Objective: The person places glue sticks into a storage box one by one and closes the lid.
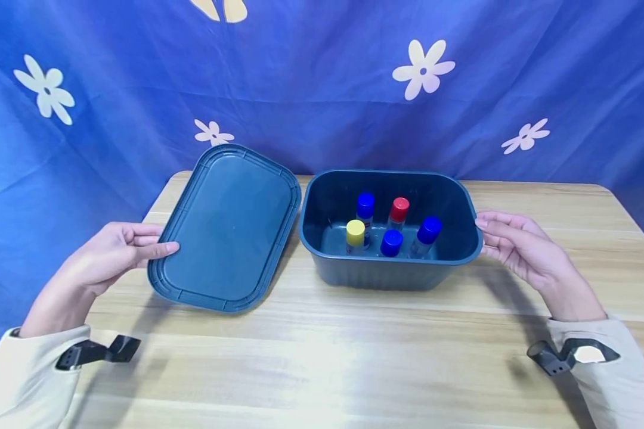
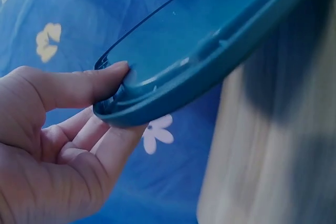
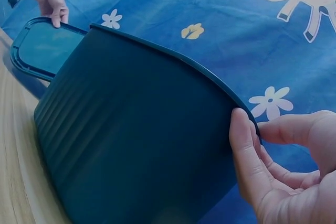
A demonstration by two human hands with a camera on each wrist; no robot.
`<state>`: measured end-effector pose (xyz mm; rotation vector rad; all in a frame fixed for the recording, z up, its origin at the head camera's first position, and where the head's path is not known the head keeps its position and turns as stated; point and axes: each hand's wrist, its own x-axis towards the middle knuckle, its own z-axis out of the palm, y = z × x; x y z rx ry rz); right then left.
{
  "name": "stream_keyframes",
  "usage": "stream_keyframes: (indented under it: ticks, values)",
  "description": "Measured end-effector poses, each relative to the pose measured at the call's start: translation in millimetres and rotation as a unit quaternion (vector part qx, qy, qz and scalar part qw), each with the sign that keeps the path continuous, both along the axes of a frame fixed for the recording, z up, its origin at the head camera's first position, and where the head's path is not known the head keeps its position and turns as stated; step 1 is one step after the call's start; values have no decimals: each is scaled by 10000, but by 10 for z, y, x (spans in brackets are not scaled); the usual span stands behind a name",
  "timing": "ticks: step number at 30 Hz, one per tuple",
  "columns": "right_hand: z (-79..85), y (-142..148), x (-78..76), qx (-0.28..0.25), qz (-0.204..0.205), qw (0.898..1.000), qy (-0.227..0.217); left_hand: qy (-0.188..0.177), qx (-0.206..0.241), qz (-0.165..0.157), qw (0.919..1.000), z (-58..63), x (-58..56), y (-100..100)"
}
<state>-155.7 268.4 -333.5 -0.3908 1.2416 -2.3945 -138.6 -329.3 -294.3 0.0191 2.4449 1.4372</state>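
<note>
My left hand (image 1: pixel 119 253) pinches the left edge of a dark teal lid (image 1: pixel 228 226), thumb on the upper face and fingers beneath. The lid is tilted, its rimmed inner side showing, held above the table. My right hand (image 1: pixel 523 250) pinches the right rim of a matching deep plastic box (image 1: pixel 381 274). Inside the box stand several glue sticks with clear bodies: one with a yellow cap (image 1: pixel 355 232), one with a red cap (image 1: pixel 399 210), and others with blue caps (image 1: pixel 365 205). In the right wrist view the box wall (image 3: pixel 142 124) fills the middle.
A light wood-grain table (image 1: pixel 311 357) lies under the box and lid. Behind it hangs a blue cloth (image 1: pixel 322 89) with white flowers. Dark wrist-worn cameras sit on both sleeves, the left one (image 1: pixel 99 351) near the lid's lower side.
</note>
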Motion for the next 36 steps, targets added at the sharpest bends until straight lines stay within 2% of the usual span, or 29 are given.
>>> stream_keyframes:
  ticks: [3,6,9,13,17,20,24,26,29,33,36]
  values:
    - [-15,-6,1,-24,22,10000,-39,188,-465,47,9987,60,-21,85]
    - [-25,-14,-2,-56,50,10000,-38,338,-615,85,9975,103,-19,149]
    - [-32,-15,-1,-89,60,9999,-25,526,-1044,182,9930,144,-12,207]
    - [-38,-10,5,-112,44,9999,-10,780,-1873,300,9787,219,2,290]
    - [-41,0,9,-109,61,9999,41,1120,-2372,373,9643,295,34,401]
    - [-41,9,8,-144,97,9998,71,1475,-2495,469,9559,351,43,497]
    - [-41,20,5,-235,108,9997,13,2172,-2514,574,9415,439,23,650]
    - [-47,26,3,-251,128,9996,-2,2577,-2525,630,9305,481,17,737]
    - [-55,35,0,-289,206,9994,16,3124,-2429,654,9160,536,11,873]
    - [-63,35,-12,-338,310,9989,27,3585,-2217,678,9043,585,22,1055]
    - [-63,32,-14,-405,352,9986,1,3966,-2081,676,8915,598,30,1172]
